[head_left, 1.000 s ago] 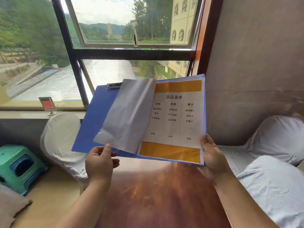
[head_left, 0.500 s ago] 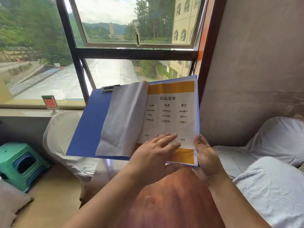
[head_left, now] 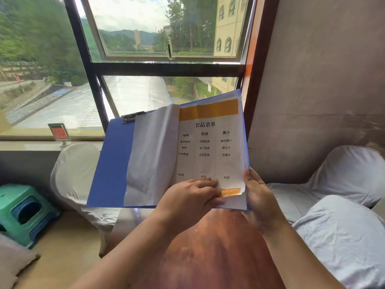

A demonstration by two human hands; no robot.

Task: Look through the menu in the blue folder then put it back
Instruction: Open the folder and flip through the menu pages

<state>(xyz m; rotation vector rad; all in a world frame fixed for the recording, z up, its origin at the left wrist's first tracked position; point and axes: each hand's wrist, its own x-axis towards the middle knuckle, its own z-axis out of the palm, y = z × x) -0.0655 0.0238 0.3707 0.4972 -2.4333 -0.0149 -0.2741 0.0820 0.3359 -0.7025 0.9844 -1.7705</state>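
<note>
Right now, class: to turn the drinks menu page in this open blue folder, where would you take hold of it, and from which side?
Pinch the drinks menu page at its lower right corner, coming from below. That corner already curls up off the blue folder, beside the left hand, while the right hand steadies the folder's right edge. The page's left edge sits in the spine, so it cannot lift there.

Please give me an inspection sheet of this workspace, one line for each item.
Surface: brown wooden table, bare where visible.
Job's things: blue folder held open in the air; drinks menu page showing; turned page on its left.
Clutter: green plastic stool; small sign stand on the sill.
Grippers: left hand pinching the page's bottom corner; right hand holding the folder's right edge.
Cables: nothing seen.
Surroundings: window; white-covered chairs.
</note>
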